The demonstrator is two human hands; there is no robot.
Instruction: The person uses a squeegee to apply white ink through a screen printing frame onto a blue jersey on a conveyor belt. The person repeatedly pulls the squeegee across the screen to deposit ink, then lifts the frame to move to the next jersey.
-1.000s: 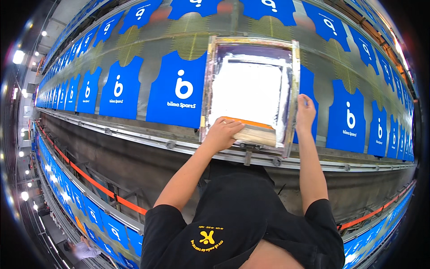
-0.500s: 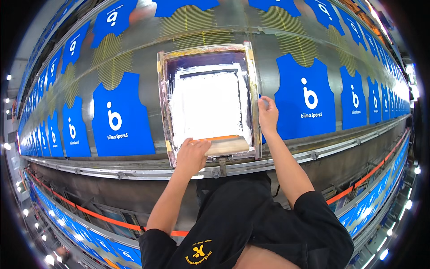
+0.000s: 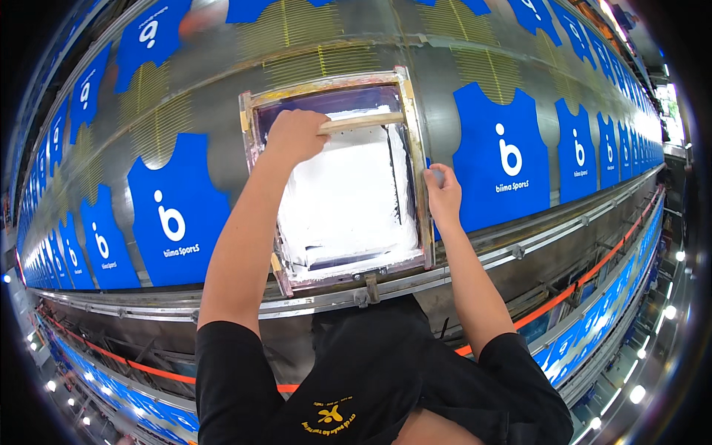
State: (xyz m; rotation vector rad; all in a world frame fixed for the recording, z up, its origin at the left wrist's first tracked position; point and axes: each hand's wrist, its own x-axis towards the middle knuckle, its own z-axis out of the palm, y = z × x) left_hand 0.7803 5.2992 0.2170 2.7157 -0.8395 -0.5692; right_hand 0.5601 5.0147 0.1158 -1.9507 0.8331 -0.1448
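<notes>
A screen printing frame (image 3: 420,185) lies on the long table in front of me, its mesh coated with thick white ink (image 3: 345,196). My left hand (image 3: 297,137) is closed round the left end of a wooden-handled squeegee (image 3: 367,122), which lies across the far part of the screen. The squeegee's blade edge is mostly hidden under its handle. My right hand (image 3: 443,194) is at the frame's right side, fingers curled with the thumb near the fingertips; whether it grips anything there is hidden. A blue shirt panel with a white print (image 3: 504,152) lies just right of that hand.
Blue printed shirt panels (image 3: 174,215) lie in rows along the table on both sides and at the far side. A metal rail (image 3: 519,251) with small stops runs along the near edge, beside a bracket (image 3: 366,289) at the frame. An orange strip (image 3: 582,310) runs behind me.
My left hand has pushed the squeegee from the near end of the screen to the far end. My right hand stays by the frame's right side. The view has tilted slightly.
</notes>
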